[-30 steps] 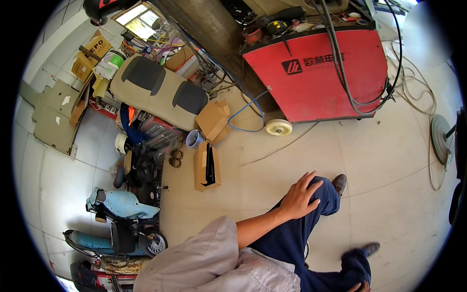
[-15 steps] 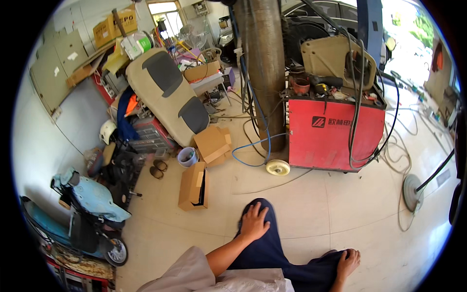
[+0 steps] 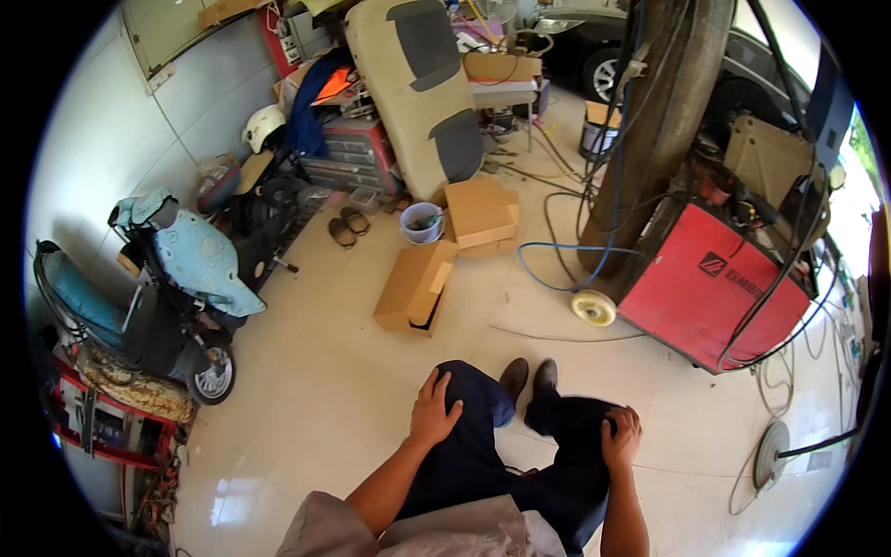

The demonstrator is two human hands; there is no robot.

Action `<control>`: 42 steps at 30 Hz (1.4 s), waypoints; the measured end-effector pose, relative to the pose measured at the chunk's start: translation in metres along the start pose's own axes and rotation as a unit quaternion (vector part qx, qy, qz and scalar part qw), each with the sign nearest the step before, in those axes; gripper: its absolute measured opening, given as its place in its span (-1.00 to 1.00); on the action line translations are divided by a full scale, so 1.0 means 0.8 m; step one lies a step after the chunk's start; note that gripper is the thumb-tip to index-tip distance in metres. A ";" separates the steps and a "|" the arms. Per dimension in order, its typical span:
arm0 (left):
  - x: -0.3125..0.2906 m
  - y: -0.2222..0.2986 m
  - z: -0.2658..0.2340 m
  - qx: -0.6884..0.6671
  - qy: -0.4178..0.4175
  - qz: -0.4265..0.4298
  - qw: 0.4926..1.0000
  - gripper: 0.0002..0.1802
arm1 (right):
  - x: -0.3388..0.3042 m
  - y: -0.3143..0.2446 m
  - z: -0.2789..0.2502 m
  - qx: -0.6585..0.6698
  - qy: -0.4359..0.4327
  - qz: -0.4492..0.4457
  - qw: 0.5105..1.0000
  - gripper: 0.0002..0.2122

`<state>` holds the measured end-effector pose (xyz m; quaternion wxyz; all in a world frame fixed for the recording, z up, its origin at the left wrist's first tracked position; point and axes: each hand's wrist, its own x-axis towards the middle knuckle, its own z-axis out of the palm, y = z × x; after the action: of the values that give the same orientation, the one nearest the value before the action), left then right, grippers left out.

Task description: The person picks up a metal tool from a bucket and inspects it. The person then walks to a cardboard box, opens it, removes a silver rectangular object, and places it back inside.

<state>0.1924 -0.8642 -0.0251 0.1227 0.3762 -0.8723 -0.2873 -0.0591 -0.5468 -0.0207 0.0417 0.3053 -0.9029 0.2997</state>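
I am seated in dark navy trousers (image 3: 483, 446), with a hand resting on each knee. My left hand (image 3: 434, 414) lies over the left knee, thumb apart from the fingers, holding nothing. On the right knee rests my right hand (image 3: 621, 438), its fingers bent loosely over the cloth and nothing visible in it. Both dark shoes (image 3: 545, 379) are on the floor between and beyond the knees. Nearest beyond my left hand stands an open brown cardboard box (image 3: 406, 288). A second cardboard box (image 3: 478, 213) sits behind it, beside a pale bucket (image 3: 420, 225) with things inside.
A red wheeled machine (image 3: 710, 292) with cables stands at the right by a thick column (image 3: 650, 139). A light-blue scooter (image 3: 200, 260) is at the left. A beige seat back (image 3: 418, 93) leans behind the boxes. A round-based stand (image 3: 768, 455) is at the far right.
The view has turned left and down, so the surroundings shift rightward and both shoes now show. The right leg has drawn inward with my hand on it. Both hands stay on the knees.
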 end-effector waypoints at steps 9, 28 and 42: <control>0.194 -0.072 -0.028 0.057 0.027 0.038 0.997 -0.42 | 0.134 -0.192 0.123 0.049 -0.249 -0.207 0.945 -0.73; 0.437 -0.392 0.258 0.059 0.098 -0.225 0.968 -0.44 | 0.287 -0.255 0.312 0.152 -0.477 -0.272 0.822 -0.64; 0.542 -0.471 0.170 -0.160 0.309 -0.170 0.922 -0.54 | 0.298 -0.266 0.331 0.193 -0.455 -0.274 0.825 -0.65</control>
<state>0.0574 -1.3317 -0.3591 0.3940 0.5643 -0.6566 -0.3086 -0.1011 -0.9571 -0.0662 -0.3527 0.6439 -0.6225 0.2711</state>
